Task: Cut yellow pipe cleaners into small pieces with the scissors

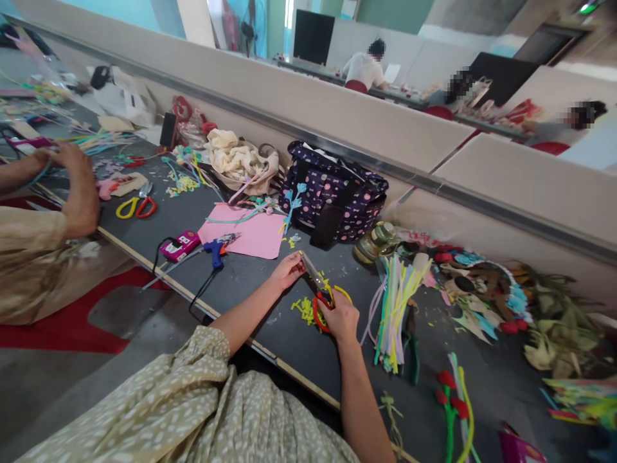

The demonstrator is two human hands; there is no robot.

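Right fingers [330, 311] clamped on scissors [315, 275] | left fingers [295, 263] pinching yellow piece [301, 253] | beige bag [266, 175]: cream cloth [230, 154]

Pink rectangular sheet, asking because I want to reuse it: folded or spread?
Spread: the pink sheet lies flat on the dark grey tabletop, its broad face showing.

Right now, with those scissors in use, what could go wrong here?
The scissors in the right hand have their tips close to the left hand, so a slip might nick a finger. The loose yellow pieces beside the right hand could scatter if brushed. The blue glue gun has a cord running over the table edge; a snag might drag it down.
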